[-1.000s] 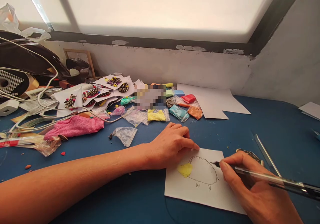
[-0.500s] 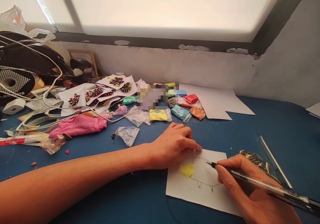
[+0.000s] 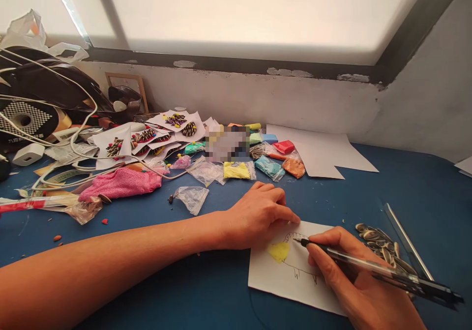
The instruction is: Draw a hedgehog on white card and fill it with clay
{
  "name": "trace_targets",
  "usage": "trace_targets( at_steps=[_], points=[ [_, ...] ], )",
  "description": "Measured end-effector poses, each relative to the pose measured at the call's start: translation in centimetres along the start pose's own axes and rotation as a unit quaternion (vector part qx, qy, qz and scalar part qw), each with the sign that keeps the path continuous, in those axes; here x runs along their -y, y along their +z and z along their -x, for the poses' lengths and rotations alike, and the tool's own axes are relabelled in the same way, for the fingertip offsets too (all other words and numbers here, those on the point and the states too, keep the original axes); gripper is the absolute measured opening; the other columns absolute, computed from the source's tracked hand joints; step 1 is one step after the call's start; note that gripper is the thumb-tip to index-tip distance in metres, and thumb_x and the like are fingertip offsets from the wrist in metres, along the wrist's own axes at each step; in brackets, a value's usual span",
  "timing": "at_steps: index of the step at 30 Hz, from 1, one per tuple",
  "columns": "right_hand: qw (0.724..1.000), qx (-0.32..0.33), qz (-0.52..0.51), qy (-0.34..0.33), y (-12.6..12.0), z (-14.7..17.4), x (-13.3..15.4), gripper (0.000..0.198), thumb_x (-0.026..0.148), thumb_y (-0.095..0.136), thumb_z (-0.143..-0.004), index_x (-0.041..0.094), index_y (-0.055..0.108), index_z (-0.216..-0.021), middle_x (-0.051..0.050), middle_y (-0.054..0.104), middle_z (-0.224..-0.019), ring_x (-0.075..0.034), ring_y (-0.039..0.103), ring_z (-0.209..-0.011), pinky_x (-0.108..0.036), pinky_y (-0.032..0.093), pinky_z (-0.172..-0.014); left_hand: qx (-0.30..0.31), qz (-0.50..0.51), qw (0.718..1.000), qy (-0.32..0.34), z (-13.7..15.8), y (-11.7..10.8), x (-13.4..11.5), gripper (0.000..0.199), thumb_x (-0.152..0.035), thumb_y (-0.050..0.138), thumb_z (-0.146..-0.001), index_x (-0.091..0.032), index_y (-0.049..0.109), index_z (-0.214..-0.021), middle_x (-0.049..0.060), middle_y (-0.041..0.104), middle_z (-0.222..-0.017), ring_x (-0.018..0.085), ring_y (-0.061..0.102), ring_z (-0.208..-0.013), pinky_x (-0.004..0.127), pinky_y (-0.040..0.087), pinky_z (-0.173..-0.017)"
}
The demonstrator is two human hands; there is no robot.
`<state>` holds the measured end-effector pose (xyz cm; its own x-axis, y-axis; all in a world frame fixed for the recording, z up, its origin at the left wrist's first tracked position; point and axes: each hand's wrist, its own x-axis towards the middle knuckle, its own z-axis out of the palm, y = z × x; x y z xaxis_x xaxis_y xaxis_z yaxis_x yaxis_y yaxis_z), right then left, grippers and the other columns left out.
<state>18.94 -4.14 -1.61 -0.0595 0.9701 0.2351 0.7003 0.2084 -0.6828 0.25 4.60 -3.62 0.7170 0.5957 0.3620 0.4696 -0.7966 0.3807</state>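
Note:
A small white sheet of paper (image 3: 265,276) lies on the blue tabletop in front of me. It carries a yellow patch (image 3: 279,252) and a pen outline of a rounded body with small legs and a scalloped upper edge. My right hand (image 3: 354,276) grips a black pen (image 3: 363,266), its tip at the drawing just right of and above the yellow patch. My left hand (image 3: 260,217) rests on the sheet's upper left corner, the pointing finger stretched along the top edge and the other fingers bent, partly hidden. Beside the right hand lie striped sunflower seeds (image 3: 383,246).
A silvery rod (image 3: 409,241) lies right of the seeds. Farther back are colored clay packets (image 3: 236,170), larger white paper (image 3: 317,153), seed-covered cards (image 3: 173,119), an empty clear bag (image 3: 191,198) and a pink cloth (image 3: 123,182). White cables (image 3: 83,94) loop at the left.
My right hand and the pen have moved left over the drawing, uncovering more of the seeds. My left hand stays on the sheet. The view has shifted slightly.

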Motion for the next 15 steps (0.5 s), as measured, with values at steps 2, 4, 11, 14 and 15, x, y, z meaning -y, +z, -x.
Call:
trace_targets(
  at_steps=[2, 4, 11, 14, 15],
  points=[
    [1.000, -0.004, -0.001, 0.006, 0.11, 0.11, 0.08, 0.017, 0.042, 0.055, -0.087, 0.029, 0.062, -0.078, 0.006, 0.061, -0.060, -0.013, 0.055, -0.051, -0.025, 0.041, -0.049, -0.005, 0.001, 1.000, 0.001, 0.01, 0.05, 0.03, 0.025, -0.022, 0.051, -0.094, -0.028, 0.073, -0.104, 0.004, 0.057, -0.088, 0.016, 0.049, -0.084, 0.033, 0.033, -0.080],
    [1.000, 0.001, -0.002, 0.007, 0.16, 0.17, 0.09, 0.017, 0.042, 0.055, -0.088, 0.030, 0.061, -0.079, 0.007, 0.060, -0.060, -0.013, 0.055, -0.051, -0.025, 0.039, -0.049, -0.004, 0.000, 1.000, 0.000, -0.01, 0.04, 0.02, 0.025, -0.022, 0.050, -0.094, -0.028, 0.073, -0.103, 0.004, 0.057, -0.088, 0.015, 0.049, -0.084, 0.032, 0.034, -0.080],
    [1.000, 0.017, 0.013, 0.000, 0.01, 0.11, 0.02, 0.020, 0.044, 0.051, -0.089, 0.029, 0.062, -0.081, 0.006, 0.063, -0.063, -0.014, 0.056, -0.053, -0.027, 0.039, -0.051, 0.000, -0.009, 1.000, 0.004, -0.05, 0.02, 0.13, 0.026, -0.022, 0.050, -0.094, -0.028, 0.073, -0.105, 0.004, 0.057, -0.089, 0.016, 0.048, -0.083, 0.032, 0.034, -0.080],
    [1.000, 0.012, 0.023, -0.005, 0.03, 0.10, 0.09, 0.019, 0.044, 0.051, -0.089, 0.029, 0.061, -0.081, 0.007, 0.061, -0.060, -0.014, 0.053, -0.050, -0.027, 0.036, -0.048, -0.005, -0.005, 1.000, 0.004, -0.04, 0.14, 0.21, 0.026, -0.022, 0.050, -0.094, -0.028, 0.073, -0.104, 0.004, 0.057, -0.088, 0.015, 0.049, -0.083, 0.032, 0.034, -0.080],
    [1.000, 0.009, 0.023, -0.007, 0.05, 0.10, 0.10, 0.019, 0.043, 0.052, -0.089, 0.029, 0.061, -0.080, 0.007, 0.061, -0.060, -0.014, 0.053, -0.050, -0.026, 0.036, -0.048, -0.005, -0.004, 1.000, 0.003, -0.04, 0.14, 0.22, 0.026, -0.022, 0.050, -0.094, -0.028, 0.073, -0.104, 0.004, 0.058, -0.088, 0.015, 0.049, -0.083, 0.032, 0.034, -0.081]
  ],
)
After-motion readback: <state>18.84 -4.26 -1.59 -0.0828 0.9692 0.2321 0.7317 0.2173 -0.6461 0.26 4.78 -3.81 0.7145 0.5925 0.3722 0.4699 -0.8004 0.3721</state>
